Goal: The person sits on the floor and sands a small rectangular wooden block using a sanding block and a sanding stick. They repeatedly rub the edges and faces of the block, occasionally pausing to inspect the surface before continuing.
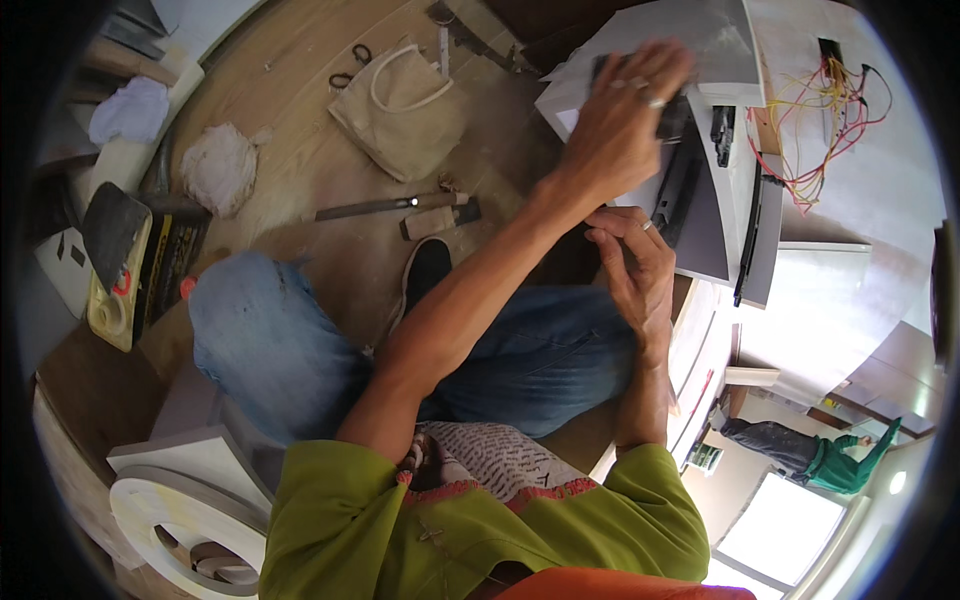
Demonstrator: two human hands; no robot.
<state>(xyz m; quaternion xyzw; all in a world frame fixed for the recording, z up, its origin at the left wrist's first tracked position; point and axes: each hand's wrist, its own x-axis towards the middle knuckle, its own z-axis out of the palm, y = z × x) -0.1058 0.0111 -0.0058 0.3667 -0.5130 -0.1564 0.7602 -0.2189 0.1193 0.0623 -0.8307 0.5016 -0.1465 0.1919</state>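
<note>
My left hand, blurred and wearing rings, is over a dark part at the upper end of a grey-white cabinet panel. The hand covers much of that part, so its grip is unclear. Below it, my right hand has thumb and forefinger pinched at a small dark piece, mostly hidden, beside the panel's near edge. A black slide or rail lies along the panel's inner face. On the wooden floor left of my hands lie a file and a wood-and-black block.
A beige cloth bag, scissors and a whitish rag lie on the floor. A tool box stands left. Loose wires hang from the right wall. A white oval ring is lower left. Another person stands far right.
</note>
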